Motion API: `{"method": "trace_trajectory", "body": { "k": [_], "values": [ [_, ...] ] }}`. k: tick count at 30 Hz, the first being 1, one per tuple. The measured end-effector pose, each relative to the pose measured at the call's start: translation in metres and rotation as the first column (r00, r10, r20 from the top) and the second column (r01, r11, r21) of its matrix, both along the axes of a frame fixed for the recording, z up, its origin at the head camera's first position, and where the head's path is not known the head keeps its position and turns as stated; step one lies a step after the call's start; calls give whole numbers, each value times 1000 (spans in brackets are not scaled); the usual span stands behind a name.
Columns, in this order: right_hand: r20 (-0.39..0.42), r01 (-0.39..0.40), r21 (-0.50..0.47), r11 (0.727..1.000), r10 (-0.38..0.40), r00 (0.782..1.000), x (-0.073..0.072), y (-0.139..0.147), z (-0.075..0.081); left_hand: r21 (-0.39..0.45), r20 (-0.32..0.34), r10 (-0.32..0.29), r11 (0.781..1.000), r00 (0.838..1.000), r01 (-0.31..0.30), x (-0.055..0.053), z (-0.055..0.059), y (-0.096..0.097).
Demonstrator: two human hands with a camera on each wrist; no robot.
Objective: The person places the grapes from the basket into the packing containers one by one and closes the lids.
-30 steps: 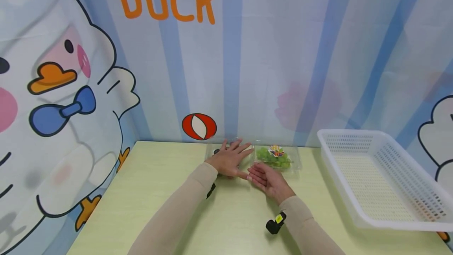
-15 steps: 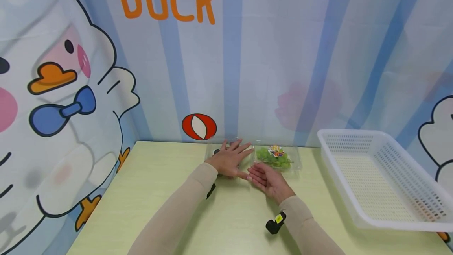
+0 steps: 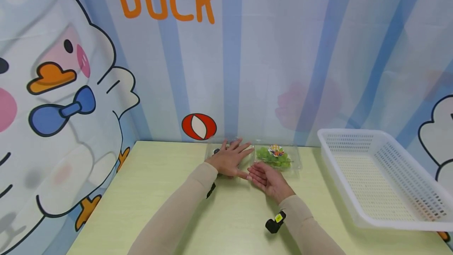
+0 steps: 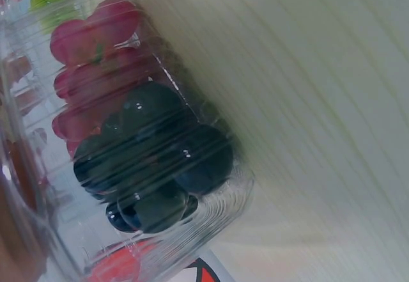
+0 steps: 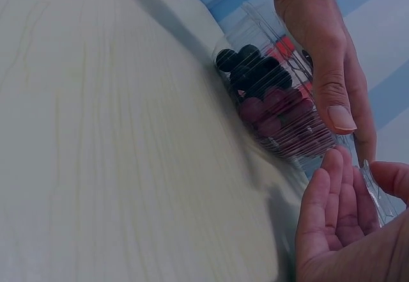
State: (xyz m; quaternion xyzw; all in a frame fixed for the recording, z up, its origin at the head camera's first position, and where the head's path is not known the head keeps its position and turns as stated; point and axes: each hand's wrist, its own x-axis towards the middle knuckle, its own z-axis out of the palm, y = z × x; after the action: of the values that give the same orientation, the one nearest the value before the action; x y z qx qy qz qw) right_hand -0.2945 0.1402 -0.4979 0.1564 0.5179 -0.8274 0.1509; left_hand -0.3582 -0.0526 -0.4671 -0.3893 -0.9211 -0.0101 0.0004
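Observation:
My left hand (image 3: 229, 161) lies with spread fingers over a clear plastic box (image 5: 227, 39) of grapes. Inside that box, the left wrist view shows dark grapes (image 4: 153, 160) beside red grapes (image 4: 96, 71). My right hand (image 3: 270, 182) is turned partly palm up at the box's right front, its fingers slightly bent and close to the left thumb. Just behind the right hand is a second clear box of green grapes (image 3: 274, 156) with a colourful label on top. A clear plastic edge (image 5: 377, 195) shows near the right thumb; whether the thumb touches it I cannot tell.
A white perforated basket (image 3: 400, 225) stands at the right side of the pale wooden table (image 3: 170, 176). A printed duck curtain (image 3: 272, 50) hangs right behind the boxes. A small black camera (image 3: 274, 223) sits at the right wrist.

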Motion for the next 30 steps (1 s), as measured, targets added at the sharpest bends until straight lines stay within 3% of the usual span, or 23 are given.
{"method": "trace_trajectory", "body": {
  "k": [30],
  "values": [
    [-20,-17,1,1000,17,1000,-3,2,-2,-10,-7,-1,1000,1000,1,0,0,0]
  ]
}}
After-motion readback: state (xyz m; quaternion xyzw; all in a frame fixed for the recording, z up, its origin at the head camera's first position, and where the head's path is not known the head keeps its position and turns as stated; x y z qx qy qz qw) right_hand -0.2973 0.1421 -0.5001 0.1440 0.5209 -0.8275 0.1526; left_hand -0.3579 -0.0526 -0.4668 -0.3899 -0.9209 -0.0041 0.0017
